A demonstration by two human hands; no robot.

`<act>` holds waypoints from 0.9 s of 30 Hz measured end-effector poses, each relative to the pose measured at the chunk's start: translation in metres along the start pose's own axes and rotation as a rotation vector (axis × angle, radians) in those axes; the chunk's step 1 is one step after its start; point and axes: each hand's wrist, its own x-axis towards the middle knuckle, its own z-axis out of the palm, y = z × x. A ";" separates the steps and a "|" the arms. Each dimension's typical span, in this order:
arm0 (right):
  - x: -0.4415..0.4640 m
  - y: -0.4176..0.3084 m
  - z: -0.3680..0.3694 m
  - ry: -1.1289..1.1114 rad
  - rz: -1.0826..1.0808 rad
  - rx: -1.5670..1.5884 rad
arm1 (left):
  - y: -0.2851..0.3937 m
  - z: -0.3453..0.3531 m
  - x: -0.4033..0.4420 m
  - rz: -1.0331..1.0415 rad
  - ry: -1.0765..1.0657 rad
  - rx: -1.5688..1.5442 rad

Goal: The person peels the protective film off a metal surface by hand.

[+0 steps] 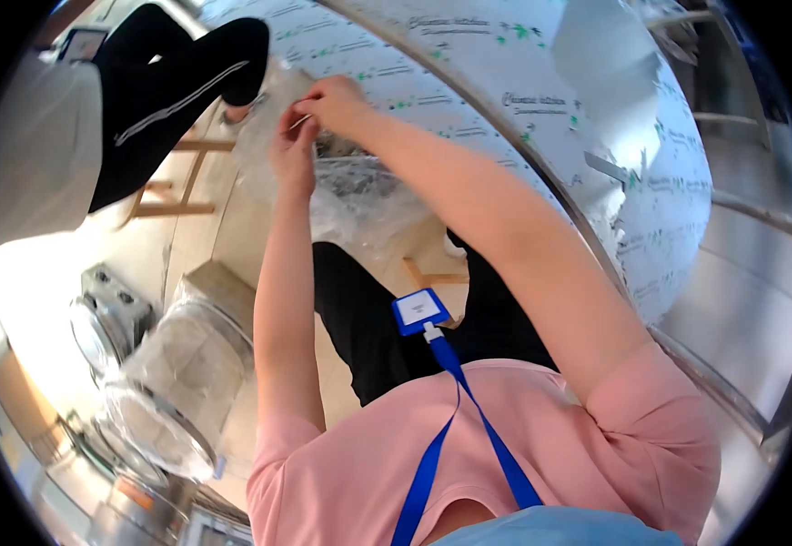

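My left hand [294, 153] and my right hand [334, 105] meet close together at the upper left of the head view. The fingers of both are pinched, with their tips nearly touching. A thin pale sliver shows between them, too small to name. Just under my hands, a clear plastic bag [359, 205] hangs open at the table's edge. Small greyish items show inside it, but I cannot make out what they are.
The table [450, 86] wears printed protective film, torn on its right part. A seated person in black trousers [177, 100] is at upper left, near a wooden stool [173, 209]. Plastic-wrapped round containers [182, 373] and a metal appliance [109, 314] stand on the floor at left.
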 end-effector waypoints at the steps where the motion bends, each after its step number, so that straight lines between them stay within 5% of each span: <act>1: 0.004 -0.005 0.005 0.002 0.076 -0.051 | -0.010 -0.009 0.008 0.066 0.033 0.053; 3: 0.013 -0.005 0.014 0.012 0.147 -0.150 | -0.025 -0.018 0.025 0.121 0.157 0.175; 7: 0.012 0.018 0.004 -0.057 -0.138 -0.239 | -0.036 -0.034 0.051 0.143 0.179 0.408; 9: -0.001 0.016 0.006 -0.017 -0.021 -0.341 | -0.046 -0.035 0.059 0.105 0.256 0.468; 11: -0.032 -0.012 -0.027 -0.099 -0.027 -0.359 | -0.052 -0.044 0.069 0.130 0.171 0.879; 16: -0.172 -0.017 -0.144 0.508 -0.572 -0.414 | -0.092 -0.078 0.090 0.465 -0.045 1.670; 20: -0.257 0.048 -0.244 0.721 -0.148 -0.796 | -0.049 -0.032 0.075 0.187 0.139 1.578; 22: -0.272 0.069 -0.265 0.638 -0.172 -0.905 | -0.042 -0.025 0.079 0.110 0.148 1.539; 25: -0.291 0.081 -0.265 0.570 -0.179 -0.982 | -0.057 -0.041 0.094 0.171 -0.084 1.311; 27: -0.300 0.083 -0.259 0.544 -0.183 -0.977 | -0.048 -0.038 0.086 0.514 -0.186 1.440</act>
